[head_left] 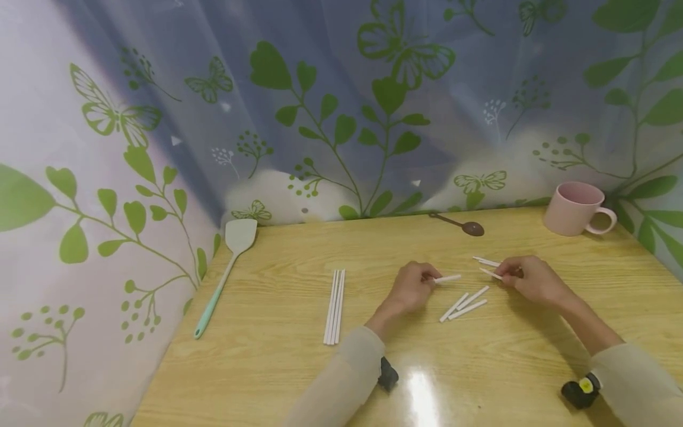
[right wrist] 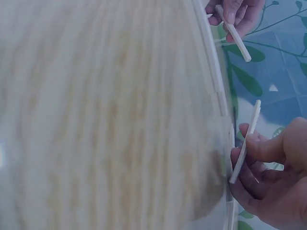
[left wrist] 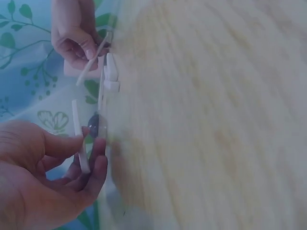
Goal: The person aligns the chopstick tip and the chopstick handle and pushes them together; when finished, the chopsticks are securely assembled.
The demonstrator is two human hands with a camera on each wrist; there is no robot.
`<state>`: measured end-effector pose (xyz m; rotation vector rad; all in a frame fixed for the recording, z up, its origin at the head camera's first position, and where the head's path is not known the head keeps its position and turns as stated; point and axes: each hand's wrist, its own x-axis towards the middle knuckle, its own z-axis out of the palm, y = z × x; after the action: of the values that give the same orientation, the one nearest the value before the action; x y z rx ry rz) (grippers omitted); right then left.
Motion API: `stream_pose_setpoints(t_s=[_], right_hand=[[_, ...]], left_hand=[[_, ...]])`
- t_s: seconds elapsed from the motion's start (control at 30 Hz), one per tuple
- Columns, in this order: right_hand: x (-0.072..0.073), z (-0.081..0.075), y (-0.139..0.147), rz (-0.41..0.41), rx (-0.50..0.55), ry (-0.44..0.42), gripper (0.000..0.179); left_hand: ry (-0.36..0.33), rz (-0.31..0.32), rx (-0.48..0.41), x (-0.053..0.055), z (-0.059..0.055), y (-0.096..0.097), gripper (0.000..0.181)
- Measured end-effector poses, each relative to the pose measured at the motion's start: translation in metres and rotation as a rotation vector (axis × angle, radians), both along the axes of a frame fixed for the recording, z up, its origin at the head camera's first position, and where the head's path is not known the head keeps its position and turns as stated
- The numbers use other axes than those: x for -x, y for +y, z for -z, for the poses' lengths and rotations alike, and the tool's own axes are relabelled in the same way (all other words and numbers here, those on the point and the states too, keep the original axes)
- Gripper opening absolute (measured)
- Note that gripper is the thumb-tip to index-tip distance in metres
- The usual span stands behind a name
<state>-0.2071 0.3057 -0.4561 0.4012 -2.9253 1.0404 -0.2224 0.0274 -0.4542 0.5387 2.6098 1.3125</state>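
In the head view, my left hand (head_left: pixel 409 289) pinches a short white stick (head_left: pixel 449 278) between thumb and fingers, its free end pointing right. The left wrist view shows this stick (left wrist: pixel 77 120) raised off the tabletop. To the right, my right hand (head_left: pixel 536 281) pinches another short white stick (head_left: pixel 491 274); it tilts between thumb and fingertips in the right wrist view (right wrist: pixel 250 127). Just behind the right fingers lie a couple of short sticks (head_left: pixel 487 261), partly hidden by the hand. Between the hands, several short sticks (head_left: pixel 468 309) lie in a loose pile.
Long white sticks (head_left: pixel 335 307) lie side by side left of my left hand. A spatula (head_left: pixel 232 261) with a mint handle lies at the left edge. Toward the back are a brown spoon (head_left: pixel 472 229) and a pink mug (head_left: pixel 570 212). A patterned curtain (head_left: pixel 331 148) borders the wooden table (head_left: pixel 277 284).
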Motion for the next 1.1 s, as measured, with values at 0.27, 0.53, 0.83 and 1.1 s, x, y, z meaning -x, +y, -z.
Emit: stream_pose_setpoints(t_s=[0.27,0.53,0.83,1.1], right_hand=[[-0.002,-0.012,-0.012,-0.055,0.136,-0.038,0.012],[-0.011,-0.025,-0.029,-0.016,0.332,-0.022,0.026],[-0.015,-0.031,-0.054,0.066,0.539,0.000,0.028],[-0.022,-0.052,-0.076,0.028,0.630,-0.023,0.023]], left_hand=[[-0.077,-0.062,-0.103,-0.005,-0.011,-0.010,0.013],[-0.070,-0.008,-0.191,-0.013,-0.028,-0.033,0.018],[-0.001,-0.019,-0.264,-0.025,-0.048,-0.059,0.013],[0.054,-0.017,-0.366,-0.038,-0.070,-0.085,0.016]])
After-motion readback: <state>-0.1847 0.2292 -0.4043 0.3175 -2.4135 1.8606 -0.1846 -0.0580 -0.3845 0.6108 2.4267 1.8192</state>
